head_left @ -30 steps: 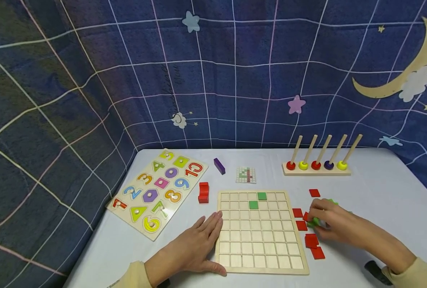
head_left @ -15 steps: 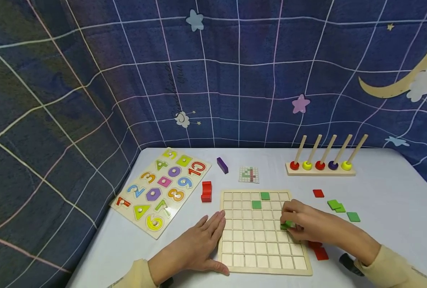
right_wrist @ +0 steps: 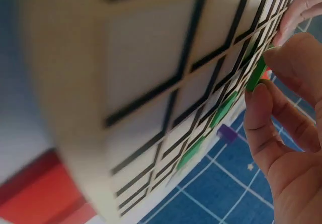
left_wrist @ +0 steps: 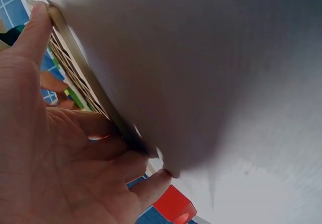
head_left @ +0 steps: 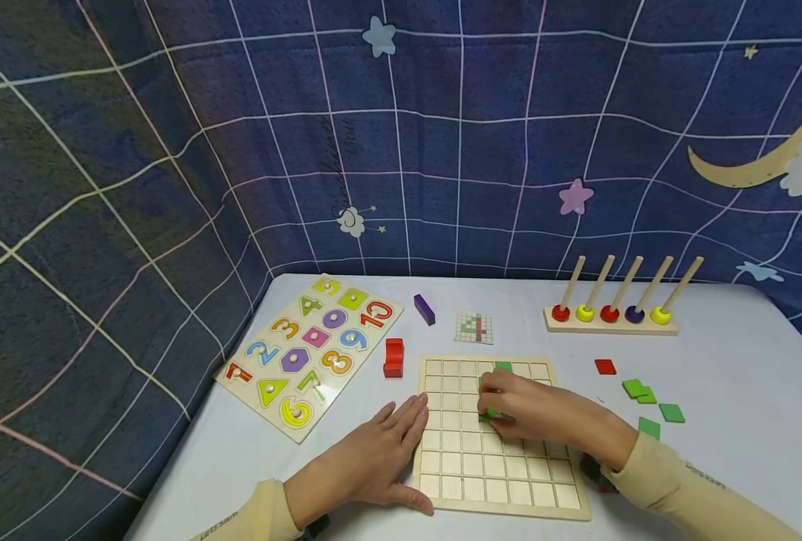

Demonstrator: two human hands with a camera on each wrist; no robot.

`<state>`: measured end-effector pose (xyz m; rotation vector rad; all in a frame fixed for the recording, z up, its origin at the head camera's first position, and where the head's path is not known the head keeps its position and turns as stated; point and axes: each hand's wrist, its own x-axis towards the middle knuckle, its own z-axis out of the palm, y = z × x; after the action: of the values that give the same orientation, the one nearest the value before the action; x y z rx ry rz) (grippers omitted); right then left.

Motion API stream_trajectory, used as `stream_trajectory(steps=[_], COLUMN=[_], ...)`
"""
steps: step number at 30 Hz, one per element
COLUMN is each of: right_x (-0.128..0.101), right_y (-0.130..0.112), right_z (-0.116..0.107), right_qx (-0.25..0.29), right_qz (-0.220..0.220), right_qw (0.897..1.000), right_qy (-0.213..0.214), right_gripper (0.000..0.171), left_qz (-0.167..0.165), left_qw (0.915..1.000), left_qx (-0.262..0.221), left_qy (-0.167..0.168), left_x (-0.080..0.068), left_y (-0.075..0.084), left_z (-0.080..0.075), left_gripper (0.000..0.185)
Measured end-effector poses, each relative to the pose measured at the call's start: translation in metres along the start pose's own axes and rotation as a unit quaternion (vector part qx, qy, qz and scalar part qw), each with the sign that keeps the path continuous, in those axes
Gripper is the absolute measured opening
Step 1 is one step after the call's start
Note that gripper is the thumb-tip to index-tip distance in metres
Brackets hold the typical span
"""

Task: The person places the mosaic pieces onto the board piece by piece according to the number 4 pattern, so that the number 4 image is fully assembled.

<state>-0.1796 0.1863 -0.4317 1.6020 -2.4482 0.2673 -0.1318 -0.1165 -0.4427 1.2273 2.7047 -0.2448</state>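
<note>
White table [head_left: 725, 376], navy gridded curtain [head_left: 485, 75] behind and at left | board [head_left: 474, 463] flat on table | green tile [right_wrist: 257, 73] pinched in right hand [head_left: 529, 409], over board | left hand [head_left: 374, 458] straight-fingered against board's left edge

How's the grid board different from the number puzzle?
The grid board has plain squares and green tiles; the number puzzle has colourful numbers and shapes. The grid board sits nearly straight; the number puzzle lies diagonally. The left hand touches the grid board; no hand touches the number puzzle. Both lie on the table.
</note>
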Motion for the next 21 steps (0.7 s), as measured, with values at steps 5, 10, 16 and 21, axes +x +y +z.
stream_trajectory(steps=[5, 10, 16, 21], right_x=[0.016, 0.027, 0.032, 0.030], right_y=[0.003, 0.006, 0.007, 0.007], right_z=[0.004, 0.004, 0.007, 0.010], right_qx=[0.015, 0.040, 0.026, 0.027], right_qz=[0.023, 0.063, 0.044, 0.037], right_qw=[0.999, 0.994, 0.997, 0.998], right_qy=[-0.040, -0.080, -0.064, -0.045], right_gripper=[0.016, 0.014, 0.015, 0.022], left_qz=[-0.002, -0.004, -0.001, 0.000], left_qw=[1.0000, 0.9999, 1.0000, 1.0000], left_qx=[-0.003, -0.004, -0.002, -0.002], left_qy=[-0.007, -0.009, -0.006, -0.002], left_x=[0.001, 0.001, 0.002, 0.002], left_y=[0.001, 0.001, 0.000, 0.000], left_z=[-0.001, -0.001, -0.001, -0.001], left_gripper=[0.125, 0.125, 0.125, 0.125])
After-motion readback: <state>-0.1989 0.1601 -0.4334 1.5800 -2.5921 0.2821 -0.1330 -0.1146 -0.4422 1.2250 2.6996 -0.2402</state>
